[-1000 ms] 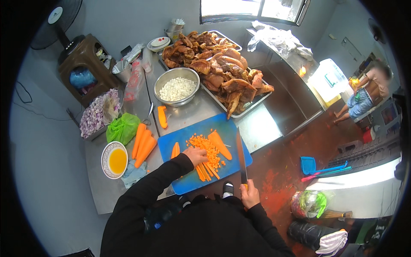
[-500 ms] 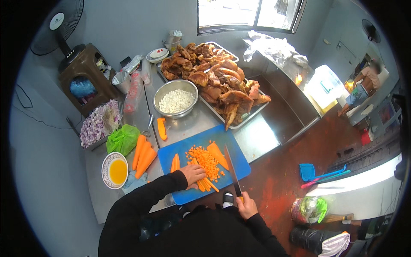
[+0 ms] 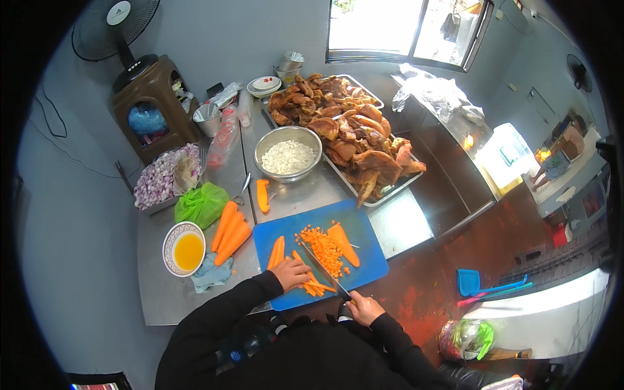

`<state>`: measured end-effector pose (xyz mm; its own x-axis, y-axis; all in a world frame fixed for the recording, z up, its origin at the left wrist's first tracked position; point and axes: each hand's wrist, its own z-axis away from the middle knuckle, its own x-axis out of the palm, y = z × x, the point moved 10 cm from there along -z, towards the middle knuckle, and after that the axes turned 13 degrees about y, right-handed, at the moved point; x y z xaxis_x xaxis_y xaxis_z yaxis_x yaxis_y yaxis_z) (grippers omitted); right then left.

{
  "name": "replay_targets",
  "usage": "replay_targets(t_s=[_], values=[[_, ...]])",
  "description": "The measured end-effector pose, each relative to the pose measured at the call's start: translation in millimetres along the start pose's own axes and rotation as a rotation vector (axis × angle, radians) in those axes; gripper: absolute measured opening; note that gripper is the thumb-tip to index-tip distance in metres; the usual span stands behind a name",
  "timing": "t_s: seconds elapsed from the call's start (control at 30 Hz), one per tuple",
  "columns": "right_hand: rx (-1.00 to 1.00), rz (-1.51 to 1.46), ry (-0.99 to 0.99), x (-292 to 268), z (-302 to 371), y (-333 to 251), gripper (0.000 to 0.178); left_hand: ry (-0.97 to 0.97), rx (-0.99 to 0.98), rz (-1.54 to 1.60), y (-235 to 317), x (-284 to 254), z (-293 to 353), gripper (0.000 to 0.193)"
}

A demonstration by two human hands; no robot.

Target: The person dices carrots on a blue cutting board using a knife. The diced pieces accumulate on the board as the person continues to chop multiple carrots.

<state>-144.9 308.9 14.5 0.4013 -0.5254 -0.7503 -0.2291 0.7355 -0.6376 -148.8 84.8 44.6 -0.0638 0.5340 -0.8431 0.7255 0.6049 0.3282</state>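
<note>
My right hand [image 3: 365, 308] grips a kitchen knife [image 3: 320, 266] by its handle. The blade lies slantwise between the diced carrot [image 3: 325, 250] and my left hand [image 3: 292, 273]. With bent fingers, my left hand presses a bunch of carrot sticks [image 3: 318, 287] onto the blue cutting board [image 3: 372, 265]. A large carrot piece [image 3: 343, 245] rests on the board right of the dice. More cut carrot [image 3: 277, 250] sits at the board's left side. Whole peeled carrots [image 3: 232, 233] are stacked left of the board, and an orange carrot piece [image 3: 262, 195] lies beyond it.
A steel bowl [image 3: 288, 175] of chopped white pieces stands behind the board, beside trays of browned meat [image 3: 370, 159]. To the left are a bowl of yellow liquid [image 3: 170, 250], a green plastic bag [image 3: 201, 205] and chopped purple onion [image 3: 153, 182]. A person [image 3: 559, 156] is far right.
The knife has moved left, from beside the large carrot piece to the sticks by my left hand. My left hand stays on the sticks. The whole view has shifted a little.
</note>
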Motion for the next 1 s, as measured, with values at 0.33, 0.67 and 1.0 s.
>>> replay_targets(t_s=[0.33, 0.67, 1.0], values=[[-0.041, 0.069, 0.038, -21, -36, 25, 0.024, 0.114, -0.085, -0.086, -17, -2, -8, 0.023], [-0.025, 0.084, 0.167, -29, -39, 25, 0.023, 0.346, -0.656, -0.294, -16, -1, 13, 0.028], [-0.007, 0.152, 0.258, -8, -12, -6, 0.020, 0.287, -0.742, -0.317, -13, -24, 32, 0.053]])
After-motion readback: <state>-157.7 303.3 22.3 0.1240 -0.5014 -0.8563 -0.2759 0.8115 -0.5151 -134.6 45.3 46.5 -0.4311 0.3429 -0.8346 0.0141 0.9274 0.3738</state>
